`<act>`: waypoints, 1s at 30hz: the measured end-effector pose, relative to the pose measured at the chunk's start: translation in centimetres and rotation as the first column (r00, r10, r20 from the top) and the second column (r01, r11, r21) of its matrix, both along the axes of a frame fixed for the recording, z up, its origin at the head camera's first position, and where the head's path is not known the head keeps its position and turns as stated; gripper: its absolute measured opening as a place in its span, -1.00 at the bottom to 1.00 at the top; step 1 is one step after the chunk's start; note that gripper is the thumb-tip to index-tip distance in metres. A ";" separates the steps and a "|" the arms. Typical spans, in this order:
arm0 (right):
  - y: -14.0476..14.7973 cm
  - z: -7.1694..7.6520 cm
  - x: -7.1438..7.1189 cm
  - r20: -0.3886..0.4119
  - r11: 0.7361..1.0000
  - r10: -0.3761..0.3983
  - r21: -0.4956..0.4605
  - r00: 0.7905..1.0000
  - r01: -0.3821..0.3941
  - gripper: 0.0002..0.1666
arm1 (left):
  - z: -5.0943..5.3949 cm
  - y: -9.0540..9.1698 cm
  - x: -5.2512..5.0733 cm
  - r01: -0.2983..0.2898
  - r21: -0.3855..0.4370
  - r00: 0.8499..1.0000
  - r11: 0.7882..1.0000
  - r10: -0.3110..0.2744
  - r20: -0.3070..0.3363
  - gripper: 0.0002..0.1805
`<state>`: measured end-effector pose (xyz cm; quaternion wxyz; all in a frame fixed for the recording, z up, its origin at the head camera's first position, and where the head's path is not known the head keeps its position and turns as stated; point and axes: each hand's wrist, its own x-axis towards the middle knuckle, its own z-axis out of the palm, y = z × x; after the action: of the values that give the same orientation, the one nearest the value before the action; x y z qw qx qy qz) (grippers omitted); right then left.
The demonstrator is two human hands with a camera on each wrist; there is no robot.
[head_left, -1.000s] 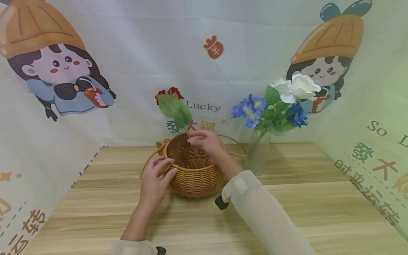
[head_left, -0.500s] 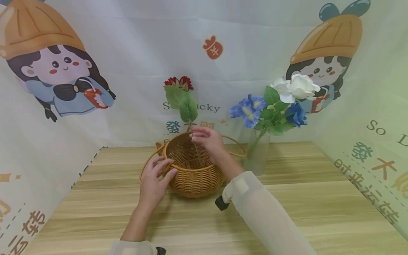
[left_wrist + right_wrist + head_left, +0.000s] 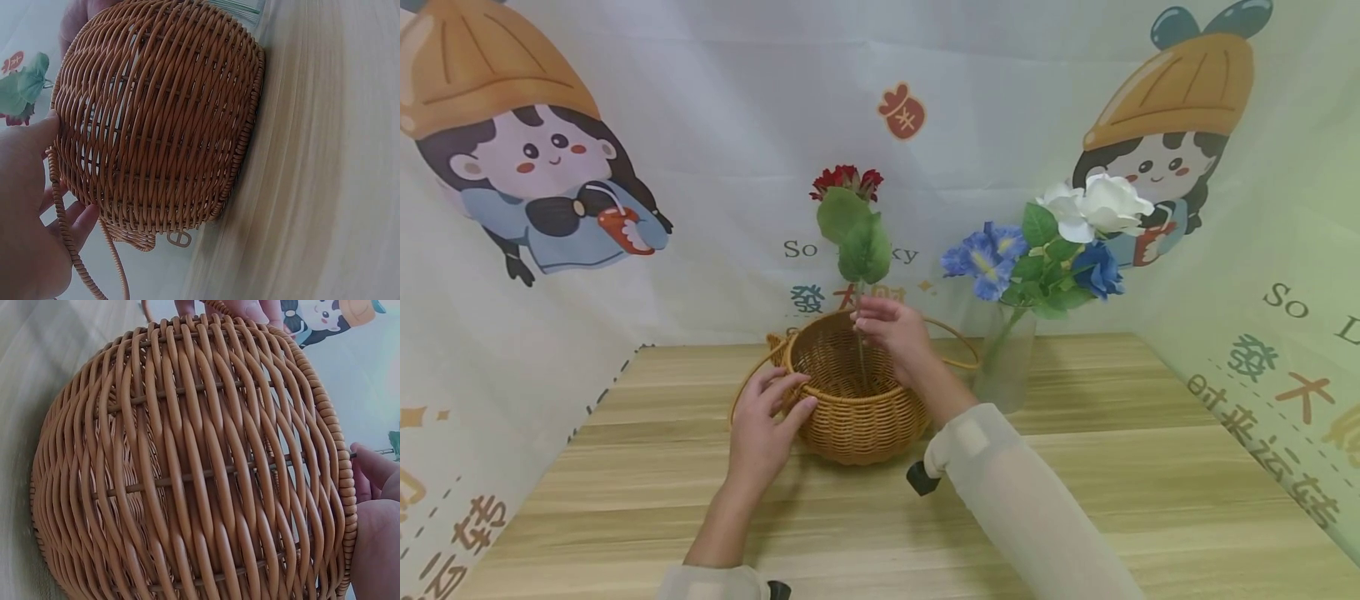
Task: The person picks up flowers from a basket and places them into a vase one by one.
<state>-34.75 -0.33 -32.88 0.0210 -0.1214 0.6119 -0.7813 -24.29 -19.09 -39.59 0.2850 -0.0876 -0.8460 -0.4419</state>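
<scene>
A round wicker basket [image 3: 861, 427] with a thin looped handle stands on the table. My left hand [image 3: 766, 427] holds its left side at the rim; in the left wrist view the thumb and fingertips [image 3: 84, 222] lie against the weave. Over the basket's opening, my right hand [image 3: 897, 335] pinches the stem of a red artificial flower [image 3: 847, 181] with green leaves [image 3: 863, 242]. The flower stands almost upright, and its stem reaches down inside the basket. From the right wrist camera, the basket wall [image 3: 200, 462] hides much of the right hand [image 3: 378, 519].
To the right of the basket is a clear vase [image 3: 1003, 367] holding a white flower [image 3: 1105, 207] and blue flowers [image 3: 987, 258]. The wooden table [image 3: 1075, 500] meets a printed cloth backdrop [image 3: 737, 125] at the back and sides.
The red flower has swung from leaning left to nearly upright, its head moving right and up. My right hand has shifted slightly to the right. The left hand and the basket have stayed put.
</scene>
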 end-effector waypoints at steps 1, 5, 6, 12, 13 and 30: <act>0.0 0.0 0.0 0.000 1.000 0.000 0.000 1.000 0.000 -0.61 | 0.0 0.0 0.0 0.000 0.000 1.000 1.000 0.000 0.000 -0.68; 0.0 0.0 0.0 -0.010 1.000 0.008 0.000 1.000 -0.008 -0.63 | 0.0 0.0 0.0 0.002 0.002 1.000 1.000 -0.002 -0.003 -0.68; 0.1 0.0 0.1 -0.014 1.000 0.011 0.000 1.000 -0.011 -0.64 | 0.0 0.0 0.0 0.003 0.001 1.000 1.000 -0.003 -0.004 -0.68; 0.0 0.0 0.2 -0.031 1.000 0.020 0.002 0.999 -0.020 -0.65 | 0.0 0.0 0.0 0.009 0.002 1.000 1.000 -0.009 0.001 -0.66; 0.0 0.0 0.2 -0.034 1.000 0.021 0.001 0.999 -0.021 -0.66 | 0.0 0.0 0.0 0.009 0.004 1.000 1.000 -0.009 0.004 -0.66; -0.1 -0.1 1.1 -0.192 0.994 -0.107 -0.034 0.975 0.103 -0.71 | 0.1 0.0 0.0 0.010 0.020 1.000 1.000 -0.011 0.025 -0.68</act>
<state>-33.65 -0.45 -32.97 -0.0814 -0.1646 0.6074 -0.7729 -24.25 -19.12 -39.50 0.2730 -0.0837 -0.8446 -0.4529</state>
